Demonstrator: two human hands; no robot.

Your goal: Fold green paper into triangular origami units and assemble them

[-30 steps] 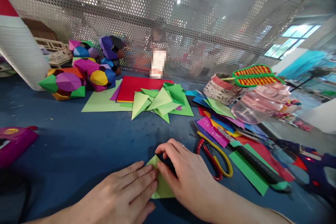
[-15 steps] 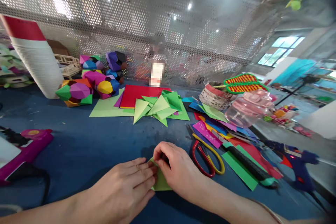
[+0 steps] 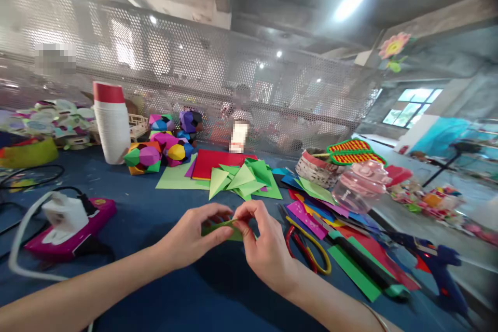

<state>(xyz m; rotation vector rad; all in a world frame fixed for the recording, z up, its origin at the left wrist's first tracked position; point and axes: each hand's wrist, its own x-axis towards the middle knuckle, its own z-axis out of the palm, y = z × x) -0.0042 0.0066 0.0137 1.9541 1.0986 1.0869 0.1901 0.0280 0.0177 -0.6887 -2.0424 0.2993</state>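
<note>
Light-green paper piece: the small folded sheet (image 3: 235, 237) is between both hands, edge tilted up, seemingly clear of the blue tabletop (image 3: 155, 220); its folds are mostly hidden by fingers.
Left hand: this hand (image 3: 196, 236) grasps the sheet's left side, fingers curved over the far side, thumb stretched along the near side toward the right.
Right hand: this hand (image 3: 266, 246) pinches the sheet's right end between thumb and bent fingers, knuckles raised, wrist angled in from the lower right.
Change since half a second ago: the left hand lay flat, pressing the sheet to the table; now it has turned thumb-up and the sheet is raised.
Beyond the hands: a pile of folded light-green paper triangles (image 3: 241, 180).
Right of the hands: scissors with red and yellow handles (image 3: 304, 250), just beside the right wrist.
</note>
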